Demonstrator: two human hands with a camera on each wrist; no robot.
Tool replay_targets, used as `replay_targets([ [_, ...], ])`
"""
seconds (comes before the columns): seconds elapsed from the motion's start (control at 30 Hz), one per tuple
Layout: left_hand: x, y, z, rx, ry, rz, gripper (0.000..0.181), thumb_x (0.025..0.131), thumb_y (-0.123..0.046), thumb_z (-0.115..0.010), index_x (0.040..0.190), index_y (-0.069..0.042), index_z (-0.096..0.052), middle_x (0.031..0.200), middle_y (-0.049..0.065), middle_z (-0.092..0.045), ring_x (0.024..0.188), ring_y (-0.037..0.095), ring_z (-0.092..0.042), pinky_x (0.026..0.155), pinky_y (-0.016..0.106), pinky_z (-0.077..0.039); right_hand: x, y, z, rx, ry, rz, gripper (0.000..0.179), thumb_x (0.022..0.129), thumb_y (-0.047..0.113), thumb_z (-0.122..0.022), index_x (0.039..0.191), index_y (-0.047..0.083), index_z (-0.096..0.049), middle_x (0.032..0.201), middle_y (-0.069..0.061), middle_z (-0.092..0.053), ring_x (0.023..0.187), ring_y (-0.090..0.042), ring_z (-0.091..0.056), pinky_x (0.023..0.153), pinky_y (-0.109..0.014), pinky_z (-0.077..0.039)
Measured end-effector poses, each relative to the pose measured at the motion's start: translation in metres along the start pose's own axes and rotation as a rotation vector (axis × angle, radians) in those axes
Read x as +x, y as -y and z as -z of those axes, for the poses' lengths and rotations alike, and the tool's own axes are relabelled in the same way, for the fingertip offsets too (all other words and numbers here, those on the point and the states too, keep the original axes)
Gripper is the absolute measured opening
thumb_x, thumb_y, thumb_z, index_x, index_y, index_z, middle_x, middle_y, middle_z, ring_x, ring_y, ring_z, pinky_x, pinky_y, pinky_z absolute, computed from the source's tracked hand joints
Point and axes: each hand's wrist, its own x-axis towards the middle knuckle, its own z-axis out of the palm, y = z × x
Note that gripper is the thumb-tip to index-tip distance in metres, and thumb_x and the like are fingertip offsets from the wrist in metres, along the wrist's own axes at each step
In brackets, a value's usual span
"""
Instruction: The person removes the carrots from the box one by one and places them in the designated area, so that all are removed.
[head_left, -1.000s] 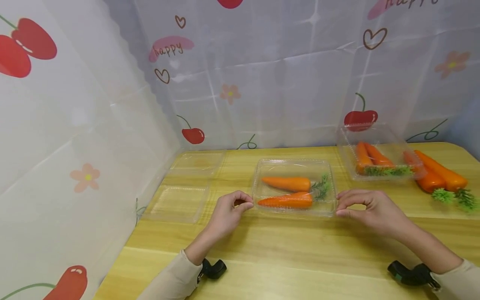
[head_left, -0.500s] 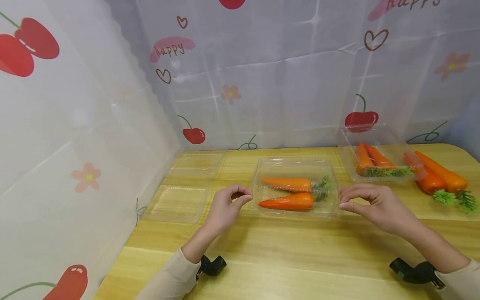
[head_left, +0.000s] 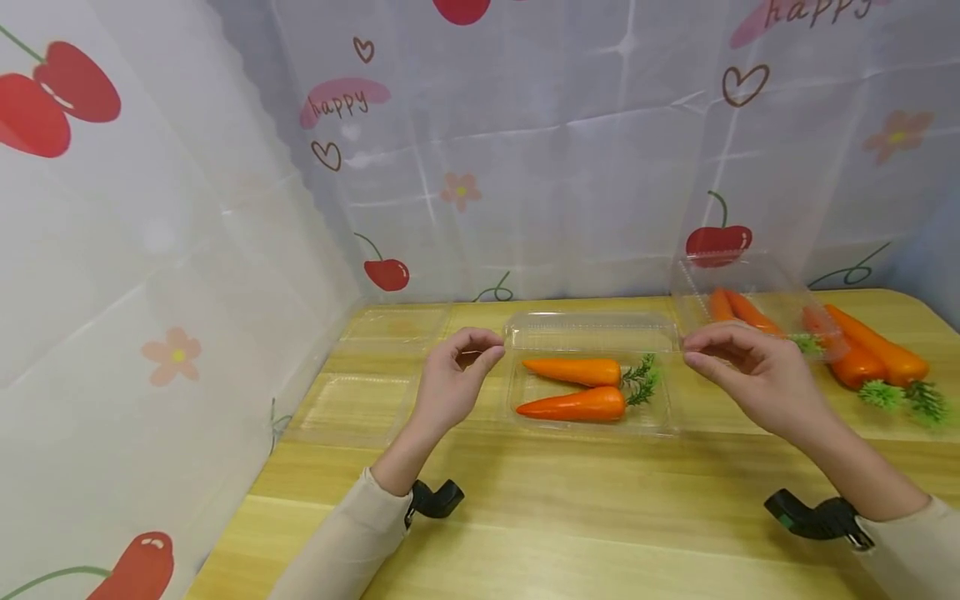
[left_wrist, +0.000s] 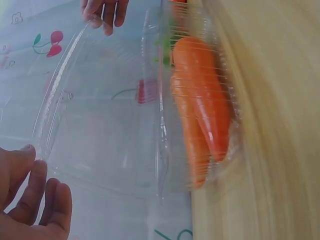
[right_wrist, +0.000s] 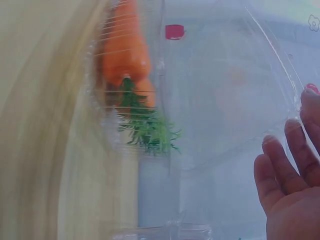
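Note:
In the head view, a clear plastic box (head_left: pixel 540 423) lies on the table with two orange carrots (head_left: pixel 573 406) inside, their green tops to the right. Its hinged lid (head_left: pixel 592 335) is raised and tilted up, joined at the back edge. My left hand (head_left: pixel 452 379) pinches the lid's left front corner between thumb and fingers. At the opposite corner, my right hand (head_left: pixel 757 379) pinches the lid the same way. Both wrist views show the see-through lid (left_wrist: pixel 100 115) stretching between the hands, with the carrots (right_wrist: pixel 125 55) behind the box's ridged wall.
A second clear box (head_left: pixel 765 271) with carrots stands at the back right, partly behind my right hand. Loose carrots (head_left: pixel 888 350) lie to its right. On the left sits an open clear box (head_left: pixel 352 400). A printed curtain (head_left: pixel 562 167) borders the table's back.
Both hands have risen and moved away from me, swinging the lid up from the box's front edge. The carrots and the box's base stay in place.

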Motion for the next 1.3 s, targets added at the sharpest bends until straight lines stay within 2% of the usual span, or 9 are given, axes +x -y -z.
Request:
replay_targets([
  [0.17,0.013,-0.002,-0.001,-0.022,-0.031,0.010,0.019,0.099,-0.022,-0.071,0.111,-0.007,-0.075,0.108,0.004,-0.074,0.100,0.019,-0.068,0.091,0.037,-0.058,0.008,0.000,-0.002,0.008,-0.023,-0.032,0.018,0.093,-0.004,-0.072,0.109,0.003,-0.073,0.101,0.014,-0.071,0.087,0.003,-0.069,0.076,-0.007,-0.055],
  [0.43,0.031,-0.008,-0.006,-0.076,-0.062,0.005,0.022,0.100,-0.026,-0.071,0.113,-0.010,-0.075,0.111,0.006,-0.073,0.104,0.020,-0.066,0.097,0.045,-0.056,0.015,-0.002,-0.001,-0.003,-0.022,-0.138,0.025,0.100,0.012,-0.068,0.124,0.003,-0.067,0.107,0.018,-0.068,0.092,0.009,-0.068,0.077,-0.006,-0.054],
  [0.57,0.039,-0.008,-0.012,-0.138,-0.103,0.010,0.023,0.099,-0.024,-0.072,0.116,-0.008,-0.072,0.113,0.009,-0.071,0.107,0.022,-0.066,0.102,0.043,-0.056,0.020,-0.006,0.000,0.000,-0.010,-0.150,0.029,0.102,0.014,-0.066,0.130,0.007,-0.065,0.113,0.021,-0.066,0.097,0.013,-0.065,0.080,-0.005,-0.053],
  [0.7,0.047,-0.005,-0.017,-0.205,-0.114,0.034,0.027,0.097,-0.021,-0.074,0.119,-0.006,-0.070,0.114,0.009,-0.069,0.109,0.023,-0.066,0.107,0.041,-0.054,0.029,-0.011,0.002,0.027,0.013,-0.137,0.032,0.102,0.012,-0.065,0.134,0.009,-0.063,0.116,0.025,-0.064,0.103,0.015,-0.062,0.082,-0.003,-0.051],
  [0.93,0.059,0.005,-0.017,-0.257,-0.091,0.055,0.032,0.096,-0.021,-0.075,0.123,-0.004,-0.069,0.123,0.011,-0.069,0.116,0.025,-0.067,0.106,0.041,-0.054,0.040,-0.014,0.005,0.003,0.032,-0.213,0.040,0.104,0.021,-0.064,0.142,0.009,-0.058,0.116,0.035,-0.061,0.101,0.016,-0.060,0.066,-0.012,-0.053],
  [1.0,0.063,0.008,-0.016,-0.269,-0.074,0.050,0.035,0.097,-0.020,-0.074,0.126,-0.002,-0.068,0.127,0.014,-0.068,0.120,0.028,-0.067,0.107,0.042,-0.054,0.043,-0.014,0.004,0.015,0.044,-0.224,0.041,0.104,0.022,-0.063,0.143,0.009,-0.057,0.117,0.034,-0.061,0.103,0.017,-0.059,0.064,-0.013,-0.052],
  [1.13,0.067,0.018,-0.015,-0.279,-0.032,0.040,0.038,0.098,-0.018,-0.073,0.132,-0.002,-0.065,0.135,0.018,-0.065,0.125,0.032,-0.064,0.108,0.044,-0.054,0.049,-0.018,0.001,0.083,0.064,-0.228,0.044,0.106,0.021,-0.060,0.147,0.007,-0.054,0.123,0.030,-0.061,0.112,0.020,-0.056,0.079,-0.004,-0.051],
  [1.2,0.069,0.022,-0.015,-0.293,-0.010,0.031,0.040,0.098,-0.016,-0.072,0.135,0.000,-0.063,0.138,0.019,-0.064,0.129,0.037,-0.062,0.108,0.044,-0.053,0.050,-0.020,-0.001,0.096,0.082,-0.235,0.048,0.107,0.024,-0.058,0.151,0.007,-0.050,0.131,0.021,-0.062,0.115,0.021,-0.054,0.088,-0.002,-0.048],
  [1.3,0.071,0.029,-0.016,-0.316,0.017,0.028,0.043,0.099,-0.012,-0.070,0.138,0.001,-0.060,0.139,0.018,-0.063,0.132,0.038,-0.060,0.108,0.043,-0.054,0.052,-0.023,-0.002,0.091,0.105,-0.257,0.053,0.108,0.030,-0.055,0.156,0.010,-0.044,0.142,0.007,-0.059,0.118,0.020,-0.051,0.091,0.000,-0.045],
])
